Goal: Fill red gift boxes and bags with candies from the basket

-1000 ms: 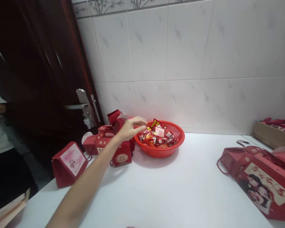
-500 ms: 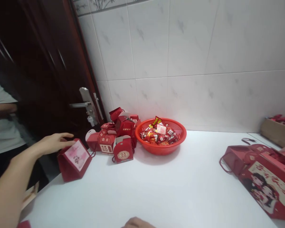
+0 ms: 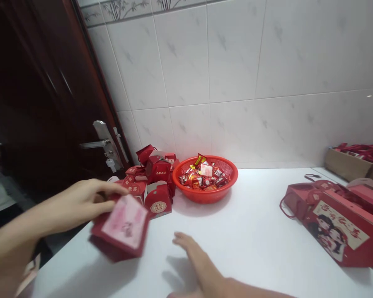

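My left hand (image 3: 95, 200) grips the top edge of a red gift box (image 3: 124, 225) with a pink printed panel. The box is tilted and slightly blurred, and its shadow falls on the white table (image 3: 255, 248) below. To its right, my right hand (image 3: 202, 265) reaches in from the bottom edge with fingers apart, holding nothing. Behind them stands a pile of small red candy boxes (image 3: 158, 203). Beside the pile, a red plastic basket (image 3: 205, 198) contains wrapped candies (image 3: 205, 176).
A large red gift bag (image 3: 338, 231) with a printed couple lies at the right. Behind it, a cardboard box (image 3: 348, 163) is filled with red items. A tiled wall borders the back; a dark door (image 3: 43, 103) stands left, with part of a person (image 3: 0, 198) before it.
My left hand has taken hold of the pink-panelled box and brought it right and nearer, off its place at the table's left edge. My right hand has risen into view, its fingers spread.
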The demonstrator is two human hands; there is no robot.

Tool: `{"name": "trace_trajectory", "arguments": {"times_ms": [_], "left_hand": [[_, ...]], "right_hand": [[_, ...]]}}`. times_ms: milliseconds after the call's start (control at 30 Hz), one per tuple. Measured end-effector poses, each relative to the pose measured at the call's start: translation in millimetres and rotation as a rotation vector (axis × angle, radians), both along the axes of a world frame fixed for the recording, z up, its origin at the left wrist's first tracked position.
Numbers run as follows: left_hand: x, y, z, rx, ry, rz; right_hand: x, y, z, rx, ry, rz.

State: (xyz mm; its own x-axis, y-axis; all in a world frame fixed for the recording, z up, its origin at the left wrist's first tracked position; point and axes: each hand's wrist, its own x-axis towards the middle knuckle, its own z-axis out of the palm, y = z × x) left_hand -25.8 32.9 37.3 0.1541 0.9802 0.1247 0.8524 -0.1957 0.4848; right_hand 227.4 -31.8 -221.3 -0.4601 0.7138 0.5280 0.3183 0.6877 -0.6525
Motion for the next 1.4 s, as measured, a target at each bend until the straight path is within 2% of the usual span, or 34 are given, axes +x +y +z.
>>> {"name": "trace_trajectory", "arguments": {"times_ms": [67,100,200,267,333,433,633,933,1067,1233,1400], "left_hand": [[45,-10,-3.3,-0.064,-0.017,-0.231],[66,-12,-8.0,-0.029,-0.039,-0.310],[120,-4,-29.7,0.089,-0.141,-0.440],[148,7,-44.9,0.087,-0.225,-0.517],[169,19,-57.1,-0.036,-0.308,-0.579],[189,31,-67.6,-0.195,-0.364,-0.607],[190,42,-71.8,-0.316,-0.351,-0.589],[180,50,-73.9,-0.005,-0.102,-0.551],[178,53,-76.7,0.070,-0.111,-0.578],[177,61,-83.7,0.044,-0.155,-0.582],[172,59,-80.9,-0.037,-0.177,-0.596]], "right_hand": [[15,3,22.9,0.020,0.096,-0.066],[22,4,32.8,0.047,0.130,-0.088],[39,6,51.9,0.101,0.195,-0.226],[51,8,56.9,0.096,0.226,-0.326],[64,9,58.4,0.047,0.268,-0.394],[80,11,59.0,-0.043,0.318,-0.423],[94,17,59.5,-0.053,0.378,-0.352],[112,31,59.6,-0.134,0.496,-0.324],[112,33,62.9,-0.200,0.569,-0.325],[104,31,68.9,-0.262,0.660,-0.346],[95,32,68.4,-0.327,0.773,-0.369]]}}
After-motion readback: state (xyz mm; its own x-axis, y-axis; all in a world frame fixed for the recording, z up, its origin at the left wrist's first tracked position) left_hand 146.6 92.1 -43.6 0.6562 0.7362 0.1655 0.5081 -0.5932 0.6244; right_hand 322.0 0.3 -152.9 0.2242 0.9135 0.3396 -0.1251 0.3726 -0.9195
